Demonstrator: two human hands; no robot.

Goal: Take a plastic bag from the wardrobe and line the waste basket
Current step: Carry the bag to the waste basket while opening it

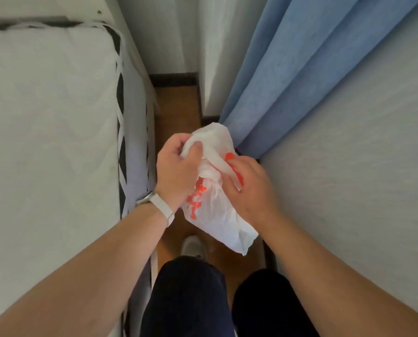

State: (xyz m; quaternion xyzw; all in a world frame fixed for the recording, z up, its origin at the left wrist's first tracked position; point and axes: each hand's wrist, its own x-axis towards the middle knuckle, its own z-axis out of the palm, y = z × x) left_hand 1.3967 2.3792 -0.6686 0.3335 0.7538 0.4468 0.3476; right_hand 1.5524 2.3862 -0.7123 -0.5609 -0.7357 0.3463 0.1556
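Looking straight down a narrow strip of wooden floor (176, 103), squeezed between a white mattress (50, 117) at nine o'clock and a blue curtain (300, 69) at one o'clock.

Dead centre, held out in front of the body: a crumpled white plastic bag (215, 212) with orange print, apparently twisted or knotted at its middle. Gripped at the upper bunch by the left hand (176, 171), fingers curled tight round the film, a pale watch (157, 205) on that wrist. Pinched at the twisted middle by the right hand (249, 188), thumb and fingertips pressed together on the plastic, at three o'clock of the bag. Loose lower end hanging toward six o'clock, above a pale shoe (193, 246). No waste basket in view, and no wardrobe either.

Probably working the bag open, basket not yet reached. Risks, judged from here:
- Tearing the thin film by pulling hard against the knot.
- Tightening the twist instead of loosening it.
- Letting the slippery plastic slide out of the pinch.
- Brushing mattress or curtain in so tight a gap with eyes on the hands.
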